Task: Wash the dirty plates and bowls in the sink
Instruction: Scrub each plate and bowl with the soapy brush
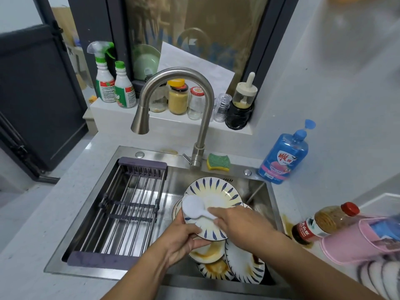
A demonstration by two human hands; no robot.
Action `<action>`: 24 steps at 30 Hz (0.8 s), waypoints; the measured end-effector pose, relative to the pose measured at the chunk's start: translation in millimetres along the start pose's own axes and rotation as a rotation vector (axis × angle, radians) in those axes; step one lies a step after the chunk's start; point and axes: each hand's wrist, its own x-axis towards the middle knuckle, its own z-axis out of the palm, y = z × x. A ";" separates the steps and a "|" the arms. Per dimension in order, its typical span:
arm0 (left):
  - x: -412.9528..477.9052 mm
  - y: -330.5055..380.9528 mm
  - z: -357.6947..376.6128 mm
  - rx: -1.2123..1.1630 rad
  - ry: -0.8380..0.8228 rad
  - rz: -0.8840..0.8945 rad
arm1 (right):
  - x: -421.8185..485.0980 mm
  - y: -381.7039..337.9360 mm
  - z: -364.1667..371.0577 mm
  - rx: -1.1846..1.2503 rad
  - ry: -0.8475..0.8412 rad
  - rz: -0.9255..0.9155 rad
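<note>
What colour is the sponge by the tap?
The sponge is green on top, yellow below; head view.

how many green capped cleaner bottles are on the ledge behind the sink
2. A trigger spray bottle stands at the left end of the ledge. A screw-cap bottle stands just right of it. No others show, though one could be hidden.

Brushed steel sink and faucet — glossy ceramic plate — plastic brush.
</note>
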 end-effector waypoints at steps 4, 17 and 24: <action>-3.5 5.5 -9.3 -0.057 -0.056 -0.001 | -9.6 4.1 -3.5 0.030 -0.057 -0.050; -3.6 -1.3 -9.8 -0.051 -0.123 0.016 | -1.7 5.2 -14.9 -0.197 0.097 0.031; -2.1 7.8 -14.5 -0.069 -0.025 0.124 | -29.8 19.4 -17.4 -0.163 -0.051 0.038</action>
